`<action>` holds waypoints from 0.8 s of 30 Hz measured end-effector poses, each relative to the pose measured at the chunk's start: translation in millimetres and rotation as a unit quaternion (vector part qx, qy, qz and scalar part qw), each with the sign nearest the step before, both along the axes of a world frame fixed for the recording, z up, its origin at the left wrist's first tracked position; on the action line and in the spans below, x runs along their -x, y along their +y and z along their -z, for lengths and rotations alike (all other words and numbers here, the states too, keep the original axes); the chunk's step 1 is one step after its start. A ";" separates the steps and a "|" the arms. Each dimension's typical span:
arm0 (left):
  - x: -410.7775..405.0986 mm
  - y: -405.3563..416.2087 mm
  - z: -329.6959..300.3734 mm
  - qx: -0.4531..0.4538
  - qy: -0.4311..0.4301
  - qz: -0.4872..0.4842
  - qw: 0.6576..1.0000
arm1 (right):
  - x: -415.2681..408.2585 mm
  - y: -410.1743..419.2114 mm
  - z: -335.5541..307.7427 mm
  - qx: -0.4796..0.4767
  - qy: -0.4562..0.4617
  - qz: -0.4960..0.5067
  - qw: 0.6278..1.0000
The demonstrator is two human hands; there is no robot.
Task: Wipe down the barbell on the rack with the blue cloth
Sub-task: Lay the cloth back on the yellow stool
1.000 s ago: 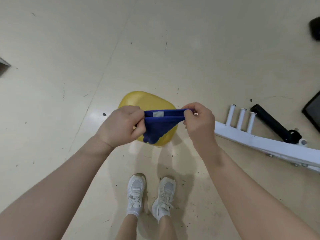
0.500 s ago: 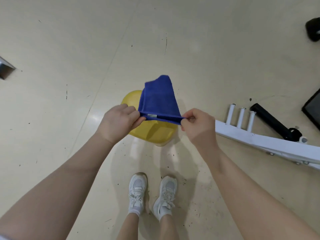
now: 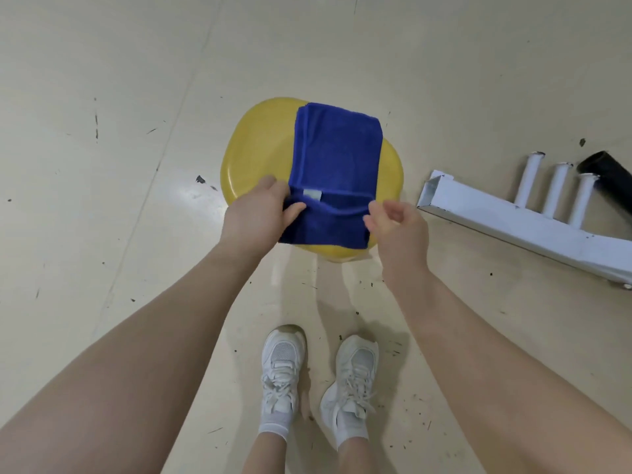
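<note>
The blue cloth (image 3: 337,165) lies folded and spread flat on a yellow stool seat (image 3: 253,155), with a small white label showing near its fold. My left hand (image 3: 260,213) grips the cloth's left edge, thumb on top of the fold. My right hand (image 3: 398,227) hovers at the cloth's right edge; its fingers are loosely curled and apart, the fingertips just touching the fold. No barbell is in view.
A white metal rack base (image 3: 533,230) with three upright white pegs (image 3: 557,189) lies on the floor to the right, with a black cylinder (image 3: 612,183) beside it. My two white shoes (image 3: 318,381) stand just behind the stool on a scuffed beige floor.
The cloth was held stretched in the air between both hands, flipped up away from me, and now lies flat on the stool. My right hand has loosened its pinch.
</note>
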State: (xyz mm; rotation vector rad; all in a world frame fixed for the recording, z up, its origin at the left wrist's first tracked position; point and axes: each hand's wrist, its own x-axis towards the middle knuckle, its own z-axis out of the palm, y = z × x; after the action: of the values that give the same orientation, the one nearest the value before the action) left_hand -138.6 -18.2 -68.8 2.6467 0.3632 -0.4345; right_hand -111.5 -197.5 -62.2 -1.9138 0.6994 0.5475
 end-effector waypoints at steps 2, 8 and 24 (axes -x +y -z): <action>-3.9 -4.6 4.8 0.046 -0.004 -0.073 0.996 | -2.5 0.6 6.5 0.105 -0.001 -0.056 0.993; 32.3 -24.0 22.9 0.162 0.145 -0.351 0.911 | 9.7 7.9 6.3 0.073 0.104 -0.120 0.985; -3.2 -11.3 -54.5 0.486 0.107 -0.618 0.609 | -15.3 -3.2 -50.4 -0.183 0.302 0.062 0.933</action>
State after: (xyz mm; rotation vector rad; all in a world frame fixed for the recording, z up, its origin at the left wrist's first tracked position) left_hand -135.4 -29.6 -14.2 0.8516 1.3854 -0.2881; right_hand -96.2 -200.7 -11.8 -1.3364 1.0153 1.1247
